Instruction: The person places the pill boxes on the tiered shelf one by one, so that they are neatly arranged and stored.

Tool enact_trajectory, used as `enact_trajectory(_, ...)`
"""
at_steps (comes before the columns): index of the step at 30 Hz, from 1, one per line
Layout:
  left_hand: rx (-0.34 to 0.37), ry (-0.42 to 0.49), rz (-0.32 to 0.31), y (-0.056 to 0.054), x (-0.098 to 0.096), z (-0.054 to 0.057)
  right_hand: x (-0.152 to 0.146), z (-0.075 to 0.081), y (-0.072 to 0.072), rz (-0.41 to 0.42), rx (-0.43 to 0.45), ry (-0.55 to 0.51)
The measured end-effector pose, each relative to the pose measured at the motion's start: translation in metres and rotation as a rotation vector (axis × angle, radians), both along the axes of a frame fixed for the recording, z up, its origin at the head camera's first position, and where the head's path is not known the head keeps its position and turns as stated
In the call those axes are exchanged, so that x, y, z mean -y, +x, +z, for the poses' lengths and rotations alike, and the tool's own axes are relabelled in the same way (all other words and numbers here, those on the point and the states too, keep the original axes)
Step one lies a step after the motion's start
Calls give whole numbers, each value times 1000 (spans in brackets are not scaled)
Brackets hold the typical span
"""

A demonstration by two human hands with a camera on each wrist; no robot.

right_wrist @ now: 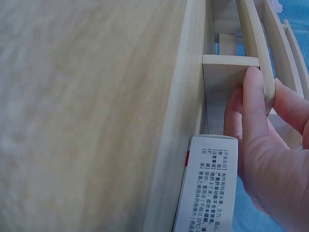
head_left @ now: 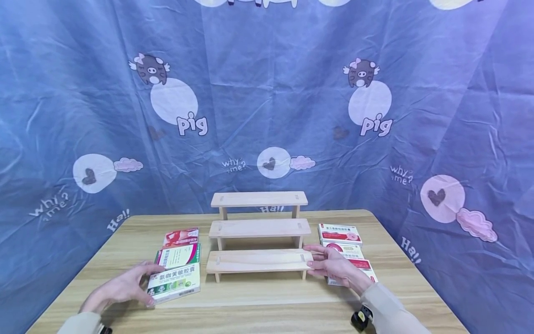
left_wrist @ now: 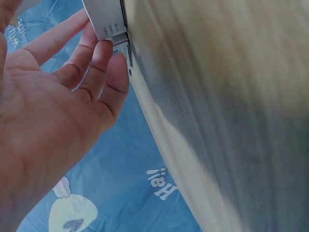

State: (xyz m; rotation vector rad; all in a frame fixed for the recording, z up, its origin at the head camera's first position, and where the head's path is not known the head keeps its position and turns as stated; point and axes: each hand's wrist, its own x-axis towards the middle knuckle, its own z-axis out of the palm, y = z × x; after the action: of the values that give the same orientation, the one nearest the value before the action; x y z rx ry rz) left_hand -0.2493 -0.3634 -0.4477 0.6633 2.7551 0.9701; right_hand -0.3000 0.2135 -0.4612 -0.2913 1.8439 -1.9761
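My left hand (head_left: 125,284) spans the left end of a white-and-green medicine box (head_left: 177,283), thumb at the near corner and fingers at the far one. In the left wrist view, fingertips (left_wrist: 102,48) meet that box's pale side (left_wrist: 108,24). A three-tier wooden display stand (head_left: 258,262) stands mid-table. At the right end of its lowest tier, my right hand (head_left: 335,266) pinches the board. The right wrist view has the thumb on the upper face and fingers (right_wrist: 253,96) below the board (right_wrist: 258,53).
Behind the held box lie a green-and-magenta medicine box (head_left: 179,255) and a red one (head_left: 181,237). Several red-and-white boxes (head_left: 340,233) line the right side, partly behind my right hand. A blue printed curtain (head_left: 271,116) hangs around the wooden table (head_left: 250,320).
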Motion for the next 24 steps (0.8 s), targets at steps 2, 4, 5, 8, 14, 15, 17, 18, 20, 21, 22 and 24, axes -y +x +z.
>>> enact_trajectory(2, -15, -24, 8, 1, -2, 0, 0, 0, 0, 2, -2, 1)
enact_trajectory(4, -16, -48, 25, 1, -4, 1, 0, -1, -1, 4, -4, 1)
enact_trajectory(5, -20, -61, 31, 0, -4, 1, 0, -1, -1, 5, -4, 0)
enact_trajectory(8, -30, -106, 65, -1, -7, 1, -1, -1, -1, 8, -5, -2)
enact_trajectory(14, -43, -113, 86, 1, -9, 6, 0, 0, -1, 13, -4, -7)
enact_trajectory(15, -26, -81, 80, 1, -9, 8, 0, 0, -1, 13, -6, -5)
enact_trajectory(17, 8, -5, 59, 1, -9, 12, 0, 0, -1, 14, -12, 0)
enact_trajectory(18, 19, 35, 41, 0, -8, 13, -1, 0, -1, 13, -14, 1)
enact_trajectory(20, 33, 87, 30, -1, -8, 17, -1, 0, 0, 15, -16, 3)
enact_trajectory(21, 33, 103, 35, -2, -8, 19, -1, 0, 0, 16, -16, 3)
enact_trajectory(22, 32, 115, 37, -4, -8, 20, -1, 0, 0, 18, -15, 2)
enact_trajectory(24, 34, 142, 54, -7, -9, 24, 0, -1, 0, 23, -18, 1)
